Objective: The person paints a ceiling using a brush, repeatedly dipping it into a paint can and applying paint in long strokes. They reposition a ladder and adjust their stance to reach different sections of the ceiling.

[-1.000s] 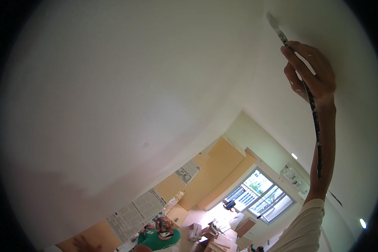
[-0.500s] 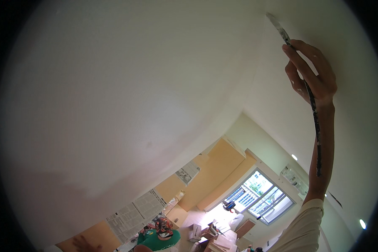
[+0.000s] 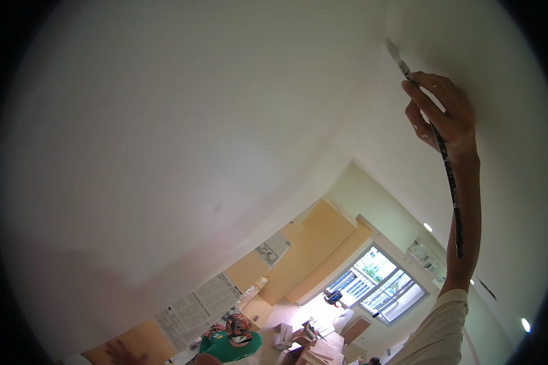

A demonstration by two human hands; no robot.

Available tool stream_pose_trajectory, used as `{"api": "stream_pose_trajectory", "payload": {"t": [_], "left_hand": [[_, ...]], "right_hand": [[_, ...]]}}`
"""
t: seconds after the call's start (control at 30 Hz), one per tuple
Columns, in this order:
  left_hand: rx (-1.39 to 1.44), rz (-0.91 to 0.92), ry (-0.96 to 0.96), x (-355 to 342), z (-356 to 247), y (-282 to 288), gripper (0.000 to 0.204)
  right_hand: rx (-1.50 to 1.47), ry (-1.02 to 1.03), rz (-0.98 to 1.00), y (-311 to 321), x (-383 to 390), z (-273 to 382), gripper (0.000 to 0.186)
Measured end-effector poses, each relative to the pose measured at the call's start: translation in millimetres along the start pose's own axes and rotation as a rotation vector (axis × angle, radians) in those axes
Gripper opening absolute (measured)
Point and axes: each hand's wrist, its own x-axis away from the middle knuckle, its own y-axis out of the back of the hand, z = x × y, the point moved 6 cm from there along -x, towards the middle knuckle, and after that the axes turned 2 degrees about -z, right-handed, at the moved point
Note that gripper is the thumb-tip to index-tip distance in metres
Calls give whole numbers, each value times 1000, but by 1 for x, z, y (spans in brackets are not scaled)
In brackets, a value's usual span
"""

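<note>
My right hand is raised high, its fingers closed in a pinch around a thin paintbrush. The brush has a long dark handle, speckled with paint, that runs back along my forearm. Its pale tip meets the line where the large white wall joins the white ceiling. Small white paint spots show on my fingers. I cannot make out my left hand; at the lower left there is only a dark hand-like patch, perhaps a shadow.
Below, a person in a green top and patterned head covering stands near newspaper sheets on wooden cabinets. Cardboard boxes and boards lie farther back, before a bright window. Ceiling lights shine on the right.
My right hand and the paintbrush have moved down in the picture and slightly left, with the tip following the wall-ceiling line. The grip is unchanged.
</note>
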Motion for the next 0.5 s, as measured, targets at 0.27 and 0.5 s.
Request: {"api": "stream_pose_trajectory", "payload": {"t": [0.27,0.5], "left_hand": [[141,-28,48,-2,-18,-5,136],[189,234,-10,-40,-24,-11,129]], "right_hand": [[-147,-107,-165,13,25,52,24],[-1224,-384,-375,-19,11,206,7]]}}
